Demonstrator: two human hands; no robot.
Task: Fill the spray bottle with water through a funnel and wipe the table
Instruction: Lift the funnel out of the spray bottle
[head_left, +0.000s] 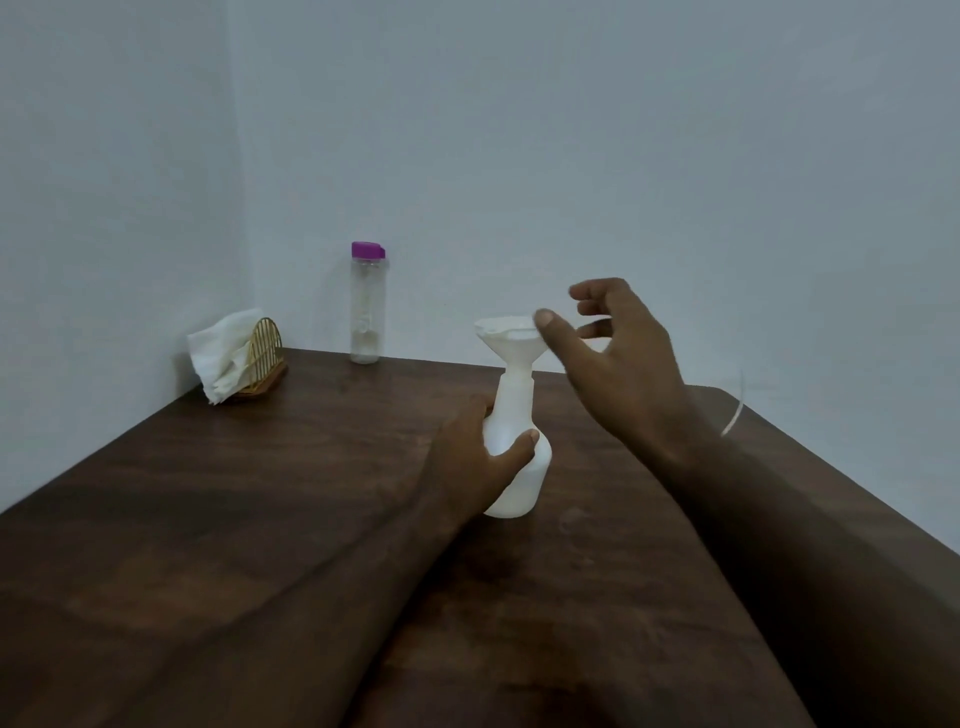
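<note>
Near the middle of the table (260, 493), the white spray bottle (519, 483) is standing upright with the funnel (511, 338) sitting in its neck. The left hand (483, 457) is gripping the bottle's body. The right hand (618, 353) is hovering beside the funnel's rim, fingers loosely spread and holding nothing; whether its thumb is touching the rim is unclear. The funnel looks placed, so filling is coming next, which is calling for the capped water bottle (365, 306) at the far edge.
</note>
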